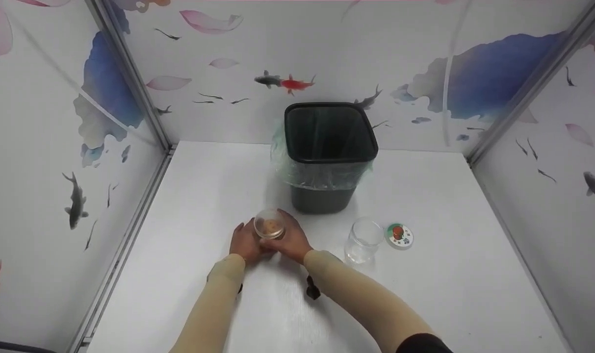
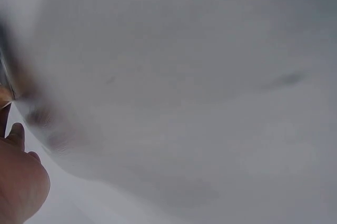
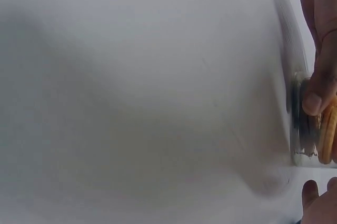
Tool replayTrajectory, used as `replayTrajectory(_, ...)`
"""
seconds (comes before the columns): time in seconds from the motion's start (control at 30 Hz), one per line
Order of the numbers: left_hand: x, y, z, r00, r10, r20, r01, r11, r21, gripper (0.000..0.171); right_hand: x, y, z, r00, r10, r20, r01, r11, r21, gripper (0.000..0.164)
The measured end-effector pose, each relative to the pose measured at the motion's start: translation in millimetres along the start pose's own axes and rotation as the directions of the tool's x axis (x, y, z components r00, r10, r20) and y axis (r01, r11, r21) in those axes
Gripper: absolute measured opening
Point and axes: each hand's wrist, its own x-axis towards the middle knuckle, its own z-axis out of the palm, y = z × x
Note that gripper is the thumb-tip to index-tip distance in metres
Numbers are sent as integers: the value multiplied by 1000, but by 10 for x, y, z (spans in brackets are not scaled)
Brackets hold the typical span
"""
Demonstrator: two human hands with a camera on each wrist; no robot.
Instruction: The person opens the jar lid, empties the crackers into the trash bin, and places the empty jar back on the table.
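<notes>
A clear jar (image 1: 269, 223) with round golden biscuits (image 3: 327, 134) inside is between both hands, over the white table (image 1: 199, 186). My right hand (image 1: 292, 240) grips its right side, the thumb (image 3: 313, 103) pressed on the wall. My left hand (image 1: 246, 242) holds the jar low on its left side; some of its fingers stand apart below it in the right wrist view, and others are hidden behind it. To the right stands a clear glass (image 1: 363, 241), and beside it lies a round white lid (image 1: 400, 236) with a green and red print.
Behind the hands stands a black bin (image 1: 323, 198) with a thin greenish liner (image 1: 322, 175) folded over its sides. White panels printed with fish and petals, such as the back panel (image 1: 219, 117), enclose the table on three sides. Metal posts (image 1: 125, 68) mark the corners.
</notes>
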Motion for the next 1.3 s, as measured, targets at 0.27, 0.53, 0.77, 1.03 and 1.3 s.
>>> replayTrajectory(0.27,8,-3,21,999,-31,12,32,998,-52,94,121,-7,-125,997,-8,72,15,995,-102,102)
replayTrajectory(0.53,8,10,55,999,-42,24,43,998,-43,97,154,-4,-222,989,-2,150,23,991,-135,102)
replayTrajectory(0.77,0,-2,42,1000,-13,-9,13,999,-31,95,42,-14,-132,999,3,50,5,987,-158,104)
replayTrajectory(1.03,1,-21,18,1000,-5,-17,5,1000,-12,81,-38,-68,12,1000,20,-23,-22,998,-51,108)
replayTrajectory(1.3,0,-17,17,1000,-21,5,21,998,-59,96,48,-58,-84,1000,-10,27,11,997,-70,103)
